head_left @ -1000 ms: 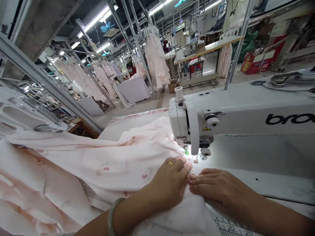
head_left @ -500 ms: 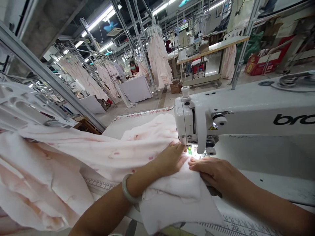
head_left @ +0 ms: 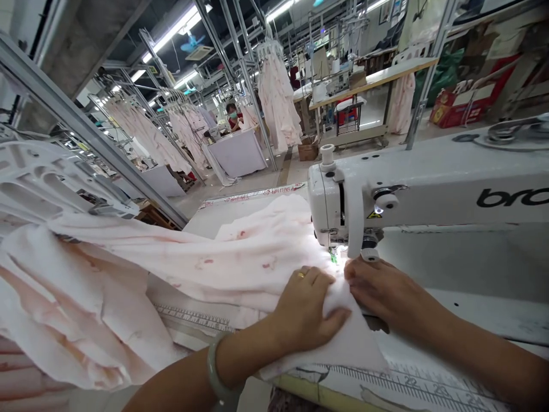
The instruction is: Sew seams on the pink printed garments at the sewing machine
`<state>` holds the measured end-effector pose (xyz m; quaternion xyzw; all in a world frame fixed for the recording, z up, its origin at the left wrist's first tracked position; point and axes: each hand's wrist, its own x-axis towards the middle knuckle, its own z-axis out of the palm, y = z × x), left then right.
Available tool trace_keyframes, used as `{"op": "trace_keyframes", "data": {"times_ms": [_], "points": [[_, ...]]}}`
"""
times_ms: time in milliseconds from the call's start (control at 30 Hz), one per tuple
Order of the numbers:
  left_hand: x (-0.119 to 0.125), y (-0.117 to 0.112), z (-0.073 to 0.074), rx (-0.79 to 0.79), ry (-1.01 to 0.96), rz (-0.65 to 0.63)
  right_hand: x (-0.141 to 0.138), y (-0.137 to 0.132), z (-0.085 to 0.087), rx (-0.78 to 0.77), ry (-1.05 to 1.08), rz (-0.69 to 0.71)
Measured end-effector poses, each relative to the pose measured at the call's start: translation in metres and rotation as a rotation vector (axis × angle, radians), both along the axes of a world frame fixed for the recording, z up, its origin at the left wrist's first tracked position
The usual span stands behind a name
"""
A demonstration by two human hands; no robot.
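Observation:
Pale pink printed fabric (head_left: 231,263) runs across the sewing machine table and under the lit needle area of a white sewing machine (head_left: 330,200). My left hand (head_left: 306,309) lies flat on this cloth just in front of the needle, thumb spread from the fingers. A ring and a pale bangle (head_left: 214,366) show on that arm. Right of the needle, my right hand (head_left: 380,286) has its fingers curled on the fabric's edge, fingertips close to the presser foot (head_left: 333,256). The fabric's near corner hangs toward the table's front edge.
A heap of the same fabric (head_left: 77,309) hangs at left beside white plastic hangers (head_left: 47,177). A measuring tape (head_left: 424,386) runs along the table front. Metal poles, hanging garments (head_left: 278,97) and a person (head_left: 233,117) at another table stand beyond.
My left hand has moved back from the needle toward me and flattened out. My right hand has shifted slightly up and right. The folded near part of the fabric now lies flatter.

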<state>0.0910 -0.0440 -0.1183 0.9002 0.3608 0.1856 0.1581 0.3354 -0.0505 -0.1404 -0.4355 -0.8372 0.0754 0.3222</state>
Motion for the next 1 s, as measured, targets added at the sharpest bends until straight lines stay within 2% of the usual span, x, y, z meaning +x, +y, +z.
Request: {"op": "trace_keyframes", "data": {"times_ms": [100, 200, 267, 333, 433, 500, 567, 733, 867, 1000], "points": [[-0.01, 0.022, -0.005, -0.063, -0.069, -0.097, -0.001, 0.004, 0.001, 0.011, -0.026, 0.033], [-0.021, 0.046, 0.01, -0.248, -0.145, -0.171, -0.003, 0.009, 0.0, 0.052, -0.062, 0.074], [-0.024, 0.054, 0.025, -0.405, -0.174, -0.146, -0.004, 0.012, -0.003, 0.099, -0.09, 0.116], [-0.021, 0.056, 0.039, -0.491, -0.179, -0.085, -0.005, 0.015, -0.006, 0.165, -0.119, 0.172], [-0.01, 0.049, 0.051, -0.404, -0.165, -0.004, -0.002, 0.017, -0.007, 0.269, -0.17, 0.277], [-0.002, 0.042, 0.049, -0.309, -0.138, 0.035, 0.002, 0.017, -0.005, 0.307, -0.198, 0.347], [0.005, 0.034, 0.041, -0.261, -0.089, 0.059, 0.008, 0.016, -0.001, 0.306, -0.206, 0.384], [0.009, 0.02, 0.018, -0.216, -0.077, 0.15, 0.021, 0.01, 0.012, 0.099, -0.129, 0.391], [0.01, 0.016, 0.014, -0.213, -0.085, 0.211, 0.022, 0.008, 0.017, 0.038, -0.129, 0.457], [0.013, 0.014, 0.01, -0.112, 0.008, 0.171, 0.022, 0.007, 0.018, 0.013, -0.141, 0.472]]}}
